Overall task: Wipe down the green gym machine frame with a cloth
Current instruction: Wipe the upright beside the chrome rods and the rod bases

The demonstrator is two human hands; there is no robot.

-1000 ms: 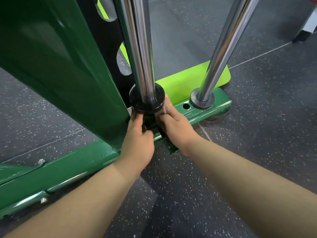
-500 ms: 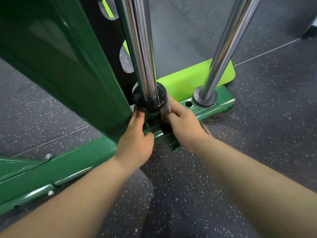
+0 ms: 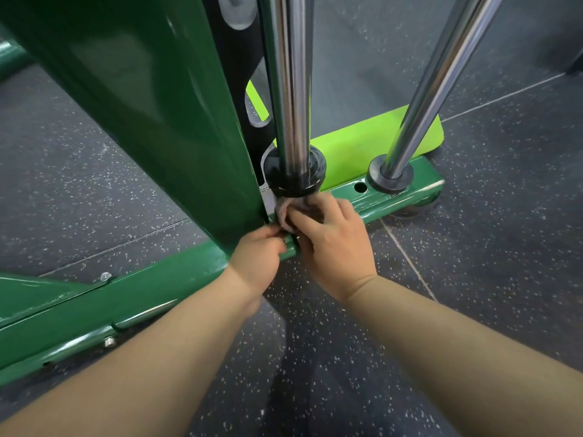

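Observation:
The dark green machine frame (image 3: 151, 291) runs along the floor, with a broad green upright (image 3: 164, 99) rising at the left. A small greyish-pink cloth (image 3: 285, 212) is bunched under the black collar (image 3: 295, 175) of the near chrome rod. My right hand (image 3: 331, 241) grips the cloth against the base bar. My left hand (image 3: 257, 250) sits beside it at the foot of the upright, fingers curled at the cloth's lower edge; whether they hold it is hidden.
Two chrome guide rods (image 3: 432, 83) rise from the base bar (image 3: 400, 197). A lime-green plate (image 3: 362, 146) lies behind the bar. A black perforated panel (image 3: 239, 58) stands behind the upright. Dark speckled rubber floor (image 3: 489, 279) surrounds the machine.
Both hands have drawn slightly back from under the black collar, and the cloth now shows between them. The view has shifted so the frame sits further right.

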